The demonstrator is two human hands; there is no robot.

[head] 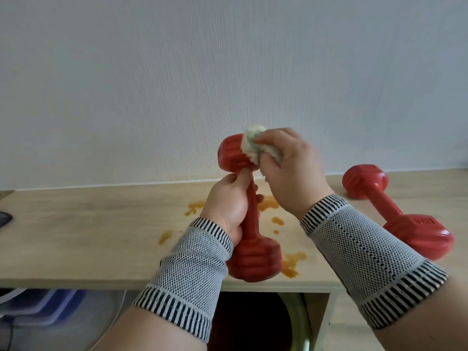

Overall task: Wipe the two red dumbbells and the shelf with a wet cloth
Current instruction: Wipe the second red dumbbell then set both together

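My left hand [229, 203] grips the handle of a red dumbbell [253, 259], held upright above the wooden shelf [88, 231]. My right hand [291, 171] holds a crumpled whitish cloth [253, 143] with green marks and presses it against the dumbbell's upper head. A second red dumbbell [395, 211] lies on the shelf at the right, partly behind my right wrist. Both wrists wear grey knitted bands.
Orange-brown spill stains [291, 264] spot the shelf under and around the held dumbbell. A white wall rises behind. Below the shelf are an open compartment with a dark round object [253, 323] and plastic containers [38, 307] at left. A dark item [5, 217] sits at the far left edge.
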